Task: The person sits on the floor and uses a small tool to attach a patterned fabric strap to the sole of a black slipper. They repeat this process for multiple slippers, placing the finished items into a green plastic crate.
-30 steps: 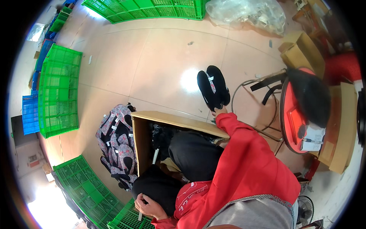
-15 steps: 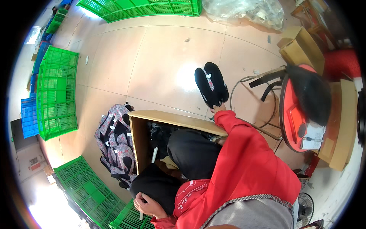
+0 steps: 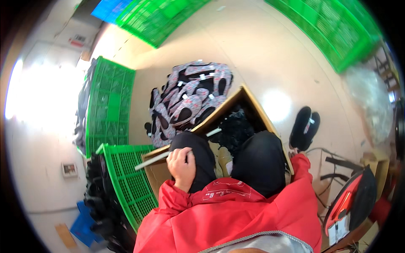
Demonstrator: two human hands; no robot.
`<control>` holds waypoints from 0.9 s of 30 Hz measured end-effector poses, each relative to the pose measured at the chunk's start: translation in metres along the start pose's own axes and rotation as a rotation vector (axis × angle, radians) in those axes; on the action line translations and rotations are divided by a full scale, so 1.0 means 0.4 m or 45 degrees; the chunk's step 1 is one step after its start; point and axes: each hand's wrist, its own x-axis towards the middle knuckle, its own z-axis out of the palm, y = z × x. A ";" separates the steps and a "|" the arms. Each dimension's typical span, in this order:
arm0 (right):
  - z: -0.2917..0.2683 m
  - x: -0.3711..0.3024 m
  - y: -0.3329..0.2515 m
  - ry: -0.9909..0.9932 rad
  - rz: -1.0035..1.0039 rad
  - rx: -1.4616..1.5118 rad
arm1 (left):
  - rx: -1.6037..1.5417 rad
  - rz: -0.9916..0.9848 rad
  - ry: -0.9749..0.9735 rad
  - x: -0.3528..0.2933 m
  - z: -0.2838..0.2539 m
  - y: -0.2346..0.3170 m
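Observation:
My right hand [image 3: 296,151], at the end of a red sleeve and partly hidden, grips the near end of a pair of black slippers [image 3: 304,128]. The pair is pressed together, with a little patterned lining and a white label showing between. On my left knee rests my left hand [image 3: 181,166], holding nothing, its fingers loosely bent over the black trousers. A pale stick [image 3: 152,161] passes by that hand; a second pale end shows beyond the knee. Between my legs stands an open cardboard box [image 3: 265,111] with a black heap [image 3: 236,128] inside.
Floral-patterned slippers with black soles [image 3: 187,103] lie heaped on the floor beyond the box. Green crates [image 3: 110,105] stand left and far off. At right are a red stool [image 3: 337,211] with a black item on it, and a clear plastic bag [image 3: 369,101].
The view has swung to the left, so the slipper heap now lies ahead and the stool sits at the lower right. My right hand still holds the slippers; my left stays on the knee.

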 end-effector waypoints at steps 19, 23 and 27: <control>-0.345 -0.655 -0.423 0.140 -1.115 1.850 | -0.914 -0.171 0.184 -0.122 -0.028 -0.179; -0.205 -0.704 -0.463 -0.013 -1.253 1.155 | -1.036 -0.293 0.219 -0.119 -0.021 -0.225; -0.209 -0.693 -0.502 0.023 -1.216 1.065 | -1.098 -0.414 0.150 -0.112 0.023 -0.276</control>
